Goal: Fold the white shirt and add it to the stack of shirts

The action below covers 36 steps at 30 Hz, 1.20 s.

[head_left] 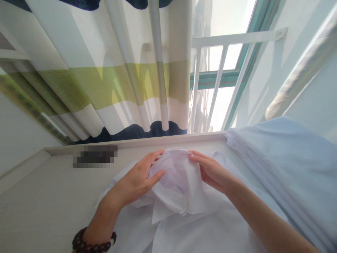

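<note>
A white collared shirt [202, 232] lies spread on the pale surface in front of me, its neck opening facing up. My left hand [140, 177] grips the left side of the shirt's collar [177, 150], thumb inside the opening and fingers around the outer edge. On the opposite side, my right hand [212, 170] holds the collar's upper right edge between its fingers; its thumb is hard to make out. The collar is rounded up between both hands, and its front points fold toward me. A dark bead bracelet [92, 246] circles my left wrist.
Folded white cloth [295, 154] lies at the right. A blurred-out dark object [94, 156] sits by the back ledge [147, 141]. Behind hangs a striped curtain [110, 84]; white railing bars [218, 80] stand before a green-framed window [231, 79].
</note>
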Available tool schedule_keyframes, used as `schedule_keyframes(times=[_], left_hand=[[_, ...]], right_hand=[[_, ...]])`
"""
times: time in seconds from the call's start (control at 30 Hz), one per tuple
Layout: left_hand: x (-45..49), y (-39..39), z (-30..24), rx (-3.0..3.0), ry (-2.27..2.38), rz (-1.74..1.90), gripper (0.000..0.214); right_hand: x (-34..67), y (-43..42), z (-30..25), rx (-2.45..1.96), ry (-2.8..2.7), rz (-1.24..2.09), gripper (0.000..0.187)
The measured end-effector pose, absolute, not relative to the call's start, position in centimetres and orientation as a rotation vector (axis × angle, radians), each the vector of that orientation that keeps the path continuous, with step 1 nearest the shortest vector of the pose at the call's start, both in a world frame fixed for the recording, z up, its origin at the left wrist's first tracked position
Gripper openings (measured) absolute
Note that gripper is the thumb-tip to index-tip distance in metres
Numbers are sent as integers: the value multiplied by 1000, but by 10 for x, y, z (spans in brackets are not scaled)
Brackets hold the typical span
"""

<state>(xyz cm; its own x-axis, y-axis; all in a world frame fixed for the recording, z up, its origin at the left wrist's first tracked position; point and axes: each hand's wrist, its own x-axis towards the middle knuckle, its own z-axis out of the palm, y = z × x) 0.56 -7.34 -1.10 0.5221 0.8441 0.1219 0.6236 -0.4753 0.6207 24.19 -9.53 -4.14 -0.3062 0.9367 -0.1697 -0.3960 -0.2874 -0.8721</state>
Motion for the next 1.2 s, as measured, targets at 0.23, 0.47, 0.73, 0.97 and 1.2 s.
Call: schedule_keyframes(times=[0.23, 0.47, 0.73, 0.97, 1.2], left_hand=[[16, -79, -2, 2180, 1203, 701, 22], [18, -76, 21, 2117, 1297, 580, 30], [29, -65, 31, 2214, 1242, 259, 32], [28, -62, 23, 2200, 1172, 550, 28], [21, -60, 21, 1807, 1042, 528, 29]], right_hand=[[237, -98, -42, -855, -992, 1775, 31], [242, -101, -32, -826, -984, 1752, 25], [245, -99, -31, -791, -926, 1730, 21], [244, -97, -38, -753, -888, 1809, 21], [244, -97, -38, -700, -849, 1868, 21]])
